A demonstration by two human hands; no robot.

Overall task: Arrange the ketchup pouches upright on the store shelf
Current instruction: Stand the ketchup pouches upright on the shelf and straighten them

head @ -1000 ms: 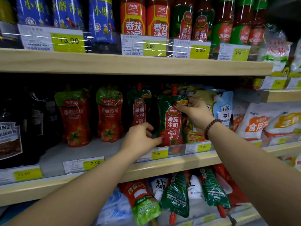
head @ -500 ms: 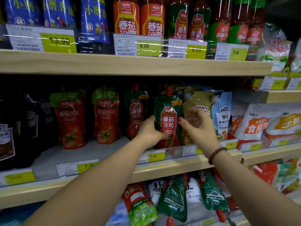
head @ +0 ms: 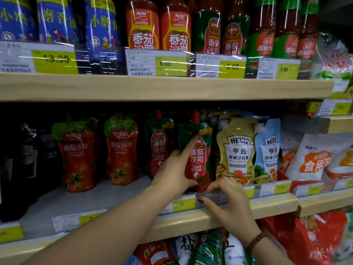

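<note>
Steadying a dark green, red-spouted, red-labelled ketchup pouch [head: 200,161] upright at the front of the middle shelf [head: 277,206] beside a Heinz pouch [head: 236,150]; gripping its lower edge with the left hand [head: 172,173], index finger up its front; resting the right hand [head: 231,205] by its base, hold unclear.

Ketchup pouch [head: 198,163] dark green with red label; Heinz pouch [head: 237,150] yellow.

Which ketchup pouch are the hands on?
The rightmost dark green pouch, beside the yellow Heinz pouch; left hand holds it, right hand at its base.
</note>
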